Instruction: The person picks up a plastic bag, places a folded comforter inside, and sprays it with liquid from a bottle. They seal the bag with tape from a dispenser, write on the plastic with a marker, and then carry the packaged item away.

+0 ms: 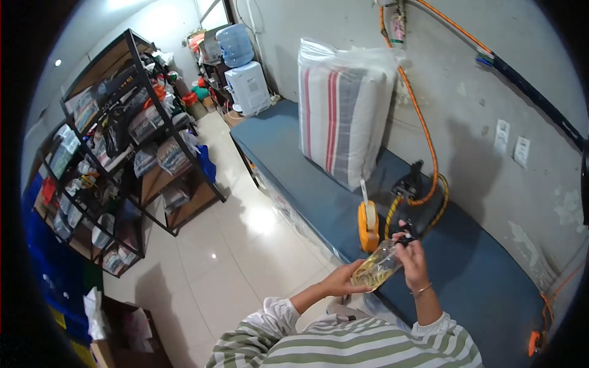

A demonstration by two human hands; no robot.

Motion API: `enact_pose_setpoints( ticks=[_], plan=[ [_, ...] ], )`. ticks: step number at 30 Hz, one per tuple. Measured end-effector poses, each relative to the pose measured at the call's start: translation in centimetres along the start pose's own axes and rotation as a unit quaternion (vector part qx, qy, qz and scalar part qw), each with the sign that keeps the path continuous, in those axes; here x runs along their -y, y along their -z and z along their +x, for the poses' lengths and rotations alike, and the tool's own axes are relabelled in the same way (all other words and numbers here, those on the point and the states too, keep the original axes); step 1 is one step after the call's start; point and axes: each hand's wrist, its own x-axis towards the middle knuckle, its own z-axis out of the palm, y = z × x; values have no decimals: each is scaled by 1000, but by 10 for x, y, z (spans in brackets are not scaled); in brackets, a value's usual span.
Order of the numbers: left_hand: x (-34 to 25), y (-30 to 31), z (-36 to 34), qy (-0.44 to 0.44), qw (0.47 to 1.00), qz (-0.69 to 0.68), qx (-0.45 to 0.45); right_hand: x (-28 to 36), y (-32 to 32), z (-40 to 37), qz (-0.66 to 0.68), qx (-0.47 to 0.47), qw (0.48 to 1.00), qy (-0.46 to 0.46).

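Blue bench (331, 205); clear container (380, 267) in left grip (341, 280), right grip (413, 260) at upper end.

Green-striped top (362, 346), seemingly metal bracelet (421, 290)

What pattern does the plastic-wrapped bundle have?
The bundle has red, grey and whitish stripes, in the head view.

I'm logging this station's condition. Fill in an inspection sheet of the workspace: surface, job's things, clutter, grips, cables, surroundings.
Surface: blue-grey table, against the wall.
Job's things: clear container, something yellow inside.
Clutter: wrapped striped bundle; orange tool near it.
Grips: left grip holds the container; right grip at its upper end, hold unclear.
Cables: orange cord hangs by the wall; yellow-black cord near the orange tool.
Surroundings: loaded rack; water cooler.
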Motion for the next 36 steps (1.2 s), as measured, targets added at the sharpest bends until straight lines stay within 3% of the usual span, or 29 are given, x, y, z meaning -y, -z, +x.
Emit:
enact_pose_setpoints(
  ticks=[2, 4, 8, 10, 11, 12, 15, 17, 18, 20, 22, 25, 26, 29, 32, 34, 36],
  plan=[
    [-10, 46, 36, -17, 999, 47, 16, 11, -18, 40, 89, -25, 996, -4],
    [-3, 88, 66, -36, 991, 121, 33, 14, -32, 83, 120, -12, 992, 25],
    [4, 192, 130, -118, 979, 136, 96, 29, -58, 175, 142, 7, 987, 77],
    [-25, 266, 162, -135, 985, 86, 70, 40, -70, 214, 118, 11, 990, 76],
    [-28, 302, 181, -180, 975, 129, 13, 46, -73, 233, 85, 21, 993, 79],
    [-43, 337, 198, -162, 978, 131, -35, 53, -77, 249, 53, 30, 995, 83],
    [-56, 453, 281, -279, 905, 274, -169, 73, -93, 293, 21, 23, 997, 68],
    [-69, 515, 347, -411, 792, 384, -239, 91, -110, 312, 2, -15, 999, 37],
    [-66, 537, 375, -387, 760, 457, -252, 94, -116, 322, -6, -23, 999, 41],
    [-63, 572, 416, -312, 756, 546, -180, 107, -139, 341, -37, -55, 995, 70],
    [-74, 600, 442, -202, 791, 577, -1, 117, -157, 361, -56, -101, 989, 91],
    [-71, 618, 433, -326, 819, 470, 33, 148, -191, 388, -99, -149, 980, 83],
    [-58, 620, 430, -417, 805, 421, 22, 156, -195, 398, -103, -143, 981, 80],
    [-46, 615, 383, -514, 743, 425, 50, 184, -216, 429, -176, -158, 971, 37],
    [-23, 602, 347, -589, 681, 433, 51, 204, -247, 456, -265, -196, 944, -2],
    [-19, 600, 318, -624, 693, 355, 64, 213, -256, 472, -305, -181, 934, -46],
    [-9, 598, 288, -657, 658, 359, 81, 207, -278, 479, -337, -203, 916, -74]
  ],
)
